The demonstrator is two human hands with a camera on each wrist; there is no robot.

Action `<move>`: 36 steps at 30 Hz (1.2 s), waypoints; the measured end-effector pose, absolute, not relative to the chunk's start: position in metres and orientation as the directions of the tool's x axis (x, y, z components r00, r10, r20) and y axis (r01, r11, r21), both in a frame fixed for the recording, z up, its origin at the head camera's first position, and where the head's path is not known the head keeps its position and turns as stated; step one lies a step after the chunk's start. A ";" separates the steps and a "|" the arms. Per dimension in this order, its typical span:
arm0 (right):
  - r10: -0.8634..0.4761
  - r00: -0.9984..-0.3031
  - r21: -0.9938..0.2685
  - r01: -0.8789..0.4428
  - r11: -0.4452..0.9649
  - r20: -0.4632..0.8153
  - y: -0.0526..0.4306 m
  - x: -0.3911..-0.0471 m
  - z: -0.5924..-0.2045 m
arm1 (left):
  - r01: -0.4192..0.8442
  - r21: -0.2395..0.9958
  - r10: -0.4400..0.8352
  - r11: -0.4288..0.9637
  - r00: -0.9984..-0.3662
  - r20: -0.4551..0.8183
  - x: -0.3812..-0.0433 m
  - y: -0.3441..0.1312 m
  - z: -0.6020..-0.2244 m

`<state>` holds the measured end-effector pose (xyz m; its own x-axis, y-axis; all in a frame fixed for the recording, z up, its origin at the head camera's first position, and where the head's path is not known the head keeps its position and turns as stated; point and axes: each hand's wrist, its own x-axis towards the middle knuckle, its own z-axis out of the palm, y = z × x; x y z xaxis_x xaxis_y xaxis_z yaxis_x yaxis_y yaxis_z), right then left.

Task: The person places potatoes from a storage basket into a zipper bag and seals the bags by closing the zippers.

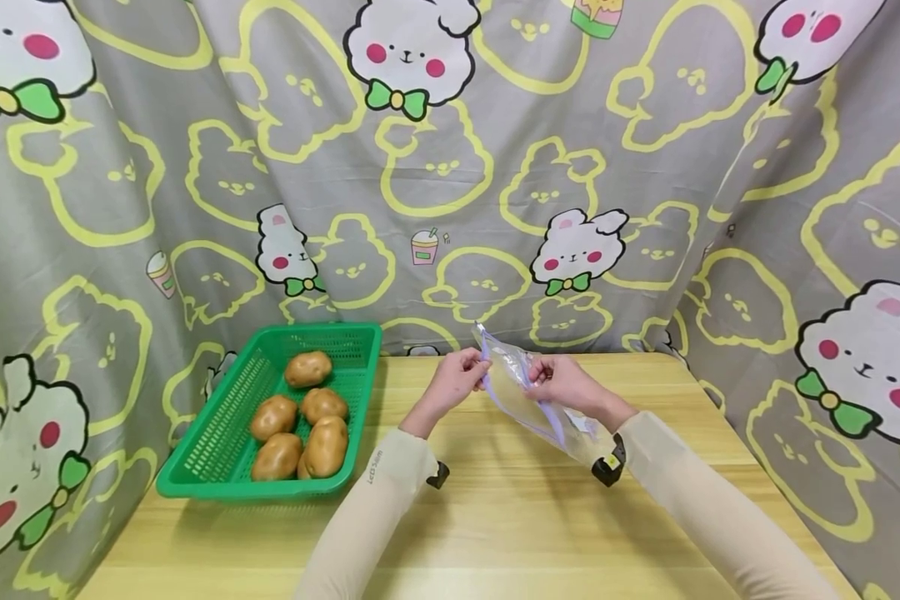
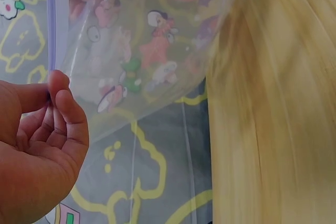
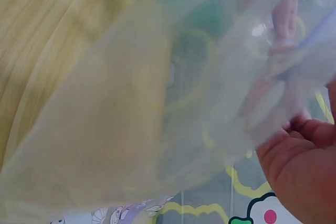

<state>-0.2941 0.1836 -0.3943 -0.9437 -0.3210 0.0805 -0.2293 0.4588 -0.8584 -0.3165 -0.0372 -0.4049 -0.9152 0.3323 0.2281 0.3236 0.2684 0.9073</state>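
Clear bag (image 1: 516,400) held lower right of head-frame centre, left edge pinched by left hand (image 1: 457,377), right side by right hand (image 1: 570,387).

A passage over the table (image 1: 487,533) is left between the left forearm (image 1: 375,508) and the right forearm (image 1: 708,500), but farther ahead it is crossed by the clear bag (image 1: 510,400), pinched by the left hand (image 1: 457,379) and the right hand (image 1: 566,383). On the left, the way is blocked by the green basket (image 1: 225,489); its near part is crowded by potatoes (image 1: 327,447), while room is left beside the far one. Only a narrow gap is left between basket and left forearm. Beyond the right forearm, open tabletop is bounded by the curtain (image 1: 750,333).
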 end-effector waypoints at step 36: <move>-0.319 -0.947 -0.944 -0.065 0.324 -0.044 0.189 -0.287 -0.401 | 0.233 0.937 0.237 0.261 -0.956 0.171 -0.328 -0.050 -0.429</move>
